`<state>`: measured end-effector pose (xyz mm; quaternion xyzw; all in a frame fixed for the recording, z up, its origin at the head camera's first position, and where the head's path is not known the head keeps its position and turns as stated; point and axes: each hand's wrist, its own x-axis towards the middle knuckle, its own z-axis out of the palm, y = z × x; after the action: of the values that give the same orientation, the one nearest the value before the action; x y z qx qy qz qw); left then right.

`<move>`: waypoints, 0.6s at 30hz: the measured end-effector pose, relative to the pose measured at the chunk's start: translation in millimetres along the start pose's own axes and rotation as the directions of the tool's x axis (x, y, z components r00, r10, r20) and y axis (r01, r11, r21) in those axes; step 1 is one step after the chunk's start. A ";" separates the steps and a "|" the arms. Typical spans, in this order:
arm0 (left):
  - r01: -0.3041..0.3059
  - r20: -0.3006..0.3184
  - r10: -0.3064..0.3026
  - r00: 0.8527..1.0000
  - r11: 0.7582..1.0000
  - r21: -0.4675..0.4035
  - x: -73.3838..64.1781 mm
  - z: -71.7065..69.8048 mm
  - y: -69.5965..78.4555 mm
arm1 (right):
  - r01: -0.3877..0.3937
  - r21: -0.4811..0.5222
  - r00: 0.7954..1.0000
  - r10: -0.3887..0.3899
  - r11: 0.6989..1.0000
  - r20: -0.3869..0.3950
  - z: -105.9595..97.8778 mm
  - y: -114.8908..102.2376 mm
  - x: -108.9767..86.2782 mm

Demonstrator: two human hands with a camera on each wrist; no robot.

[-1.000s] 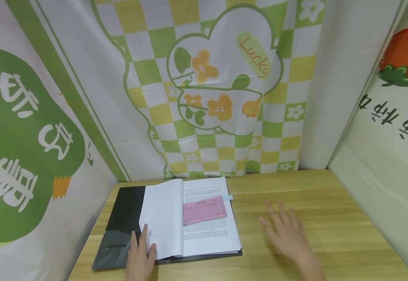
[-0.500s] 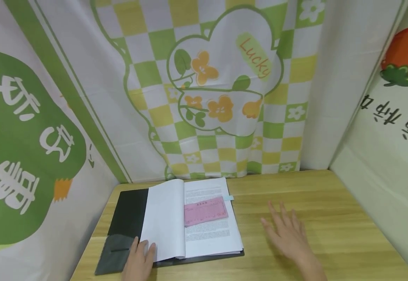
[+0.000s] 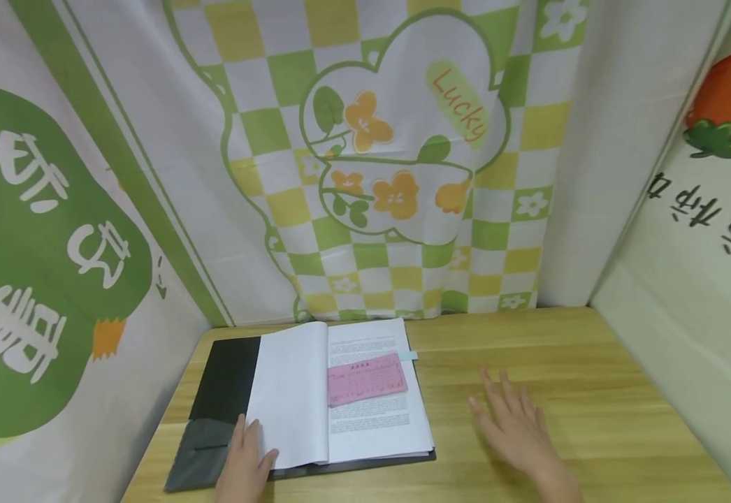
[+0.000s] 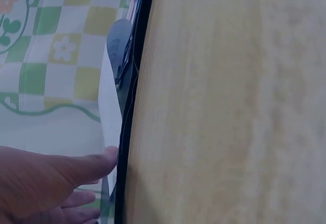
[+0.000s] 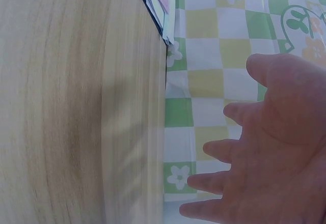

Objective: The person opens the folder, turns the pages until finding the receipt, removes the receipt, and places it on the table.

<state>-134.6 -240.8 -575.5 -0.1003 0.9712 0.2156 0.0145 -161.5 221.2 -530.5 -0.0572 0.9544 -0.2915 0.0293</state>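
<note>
A dark document folder (image 3: 230, 367) lies spread on the table. Its turned-over white page (image 3: 291, 391) bows up near the spine, and printed sheets (image 3: 372, 441) lie to the right. On those sheets rests a pink printed slip (image 3: 367, 379). My left hand (image 3: 244, 461) touches the lower left part of the white page with loosely extended fingers. In the left wrist view, the thumb of the left hand (image 4: 56, 183) is at the page's near edge, beside the folder. Holding nothing, my right hand (image 3: 519, 433) is over the table, right of the folder, fingers spread; the right wrist view shows the palm (image 5: 277, 147).
The wooden table (image 3: 592, 391) extends to the right of the folder. A pale blue tab (image 3: 408, 356) sticks out past the sheets' right edge. A checkered cloth (image 3: 403, 272) hangs behind the table, with printed cloth walls (image 3: 686, 300) on both sides.
My left hand has drawn back slightly toward the near edge and left, still at the page's lower left. The right hand has barely moved. The pink slip stays in place.
</note>
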 end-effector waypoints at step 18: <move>-0.435 -0.204 0.438 0.875 0.898 0.066 20.8 -2.7 73.7 | 0.010 0.007 1.000 -0.010 1.000 0.015 1.0 3.3 -0.9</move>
<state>-169.8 -180.5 -543.8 0.0988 0.9665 0.1926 -0.1380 -160.8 223.4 -533.2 -0.0640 0.9529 -0.2944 0.0351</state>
